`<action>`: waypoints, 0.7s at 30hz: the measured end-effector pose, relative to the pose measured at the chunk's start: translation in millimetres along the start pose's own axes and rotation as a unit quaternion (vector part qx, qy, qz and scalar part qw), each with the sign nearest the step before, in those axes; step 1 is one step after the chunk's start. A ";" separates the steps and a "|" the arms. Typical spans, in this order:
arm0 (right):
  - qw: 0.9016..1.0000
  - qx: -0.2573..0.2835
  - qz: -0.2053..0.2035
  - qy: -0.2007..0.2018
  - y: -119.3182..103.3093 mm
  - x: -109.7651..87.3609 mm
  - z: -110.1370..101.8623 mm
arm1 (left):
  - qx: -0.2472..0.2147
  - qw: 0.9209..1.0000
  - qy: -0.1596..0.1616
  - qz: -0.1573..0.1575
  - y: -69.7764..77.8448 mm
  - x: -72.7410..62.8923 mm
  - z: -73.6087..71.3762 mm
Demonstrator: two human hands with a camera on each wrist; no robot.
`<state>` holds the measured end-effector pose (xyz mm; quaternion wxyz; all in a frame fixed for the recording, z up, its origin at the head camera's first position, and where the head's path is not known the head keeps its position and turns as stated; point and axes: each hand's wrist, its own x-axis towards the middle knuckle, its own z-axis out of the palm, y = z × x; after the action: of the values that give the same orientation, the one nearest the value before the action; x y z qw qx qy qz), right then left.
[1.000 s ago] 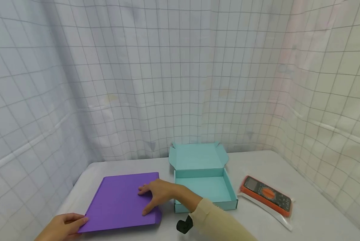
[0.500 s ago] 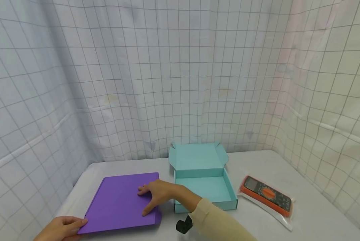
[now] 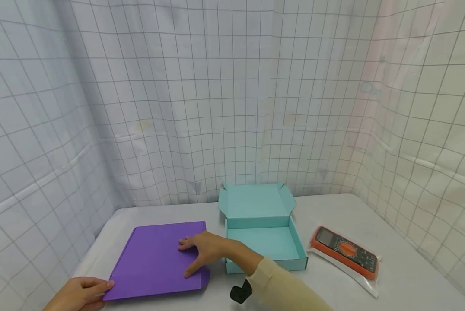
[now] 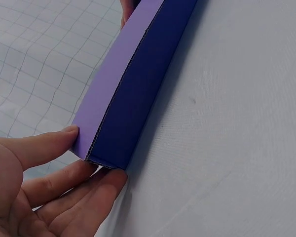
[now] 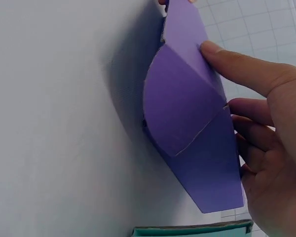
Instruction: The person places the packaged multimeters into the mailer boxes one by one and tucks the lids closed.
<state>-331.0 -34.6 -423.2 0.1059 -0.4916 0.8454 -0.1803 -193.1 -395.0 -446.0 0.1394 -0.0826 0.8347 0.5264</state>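
A flat purple cardboard box lies on the left of the table, its lid lying over it. My left hand pinches the box's near left corner, thumb on top and fingers against the end, as the left wrist view shows. Across the right part of the lid rests my right hand, fingers and thumb spread. In the right wrist view, a rounded side flap hangs outside the box's side wall, and the thumb touches the lid. The box's inside is hidden.
An open turquoise cardboard box stands right of the purple one, lid raised at the back, partly behind my right forearm. Further right lies an orange and black multimeter in a clear bag. Grid-patterned curtains enclose the white table.
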 end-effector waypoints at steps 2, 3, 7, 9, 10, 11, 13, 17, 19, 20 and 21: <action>1.000 -0.002 -0.008 0.003 2.1 -0.4 1.4 | 0.000 1.000 -0.006 0.004 0.8 -0.7 0.4; 1.000 -0.002 -0.012 0.005 3.2 -0.6 2.0 | -0.003 1.000 -0.013 0.009 0.4 -0.1 -0.2; 1.000 -0.002 -0.024 0.010 4.0 -1.9 1.7 | -0.013 0.999 -0.033 0.029 -0.1 0.9 -2.3; 1.000 -0.004 -0.027 0.012 2.7 -2.3 0.8 | -0.016 0.998 -0.039 0.038 -0.5 0.7 -2.7; 0.999 -0.006 -0.028 0.015 1.8 -2.6 0.4 | -0.017 0.998 -0.041 0.041 -0.6 0.3 -2.7; 0.999 -0.008 -0.029 0.018 1.1 -3.1 0.1 | -0.020 0.998 -0.041 0.042 -0.3 -0.2 -2.7; 0.999 -0.012 -0.030 0.030 0.0 -4.7 -0.4 | -0.015 0.998 -0.040 0.046 0.4 -1.0 -2.6; 0.998 -0.013 -0.033 0.061 -0.8 -10.8 -1.9 | 0.036 0.997 -0.017 0.064 4.7 -2.4 -2.5; 0.997 -0.009 -0.034 0.075 -0.8 -15.9 -2.6 | 0.066 0.994 -0.010 0.081 7.1 -2.6 -2.5; 0.996 -0.008 -0.033 0.081 -0.6 -19.1 -2.7 | 0.082 0.993 -0.006 0.090 8.6 -2.6 -2.3; 0.996 -0.005 -0.033 0.088 -0.5 -22.3 -3.0 | 0.090 0.991 -0.006 0.099 9.9 -2.6 -2.0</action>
<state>-320.6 -14.9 -420.3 0.0226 -0.5019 0.8357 -0.2217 -193.8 -392.5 -435.9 0.0985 0.0163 0.8819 0.4608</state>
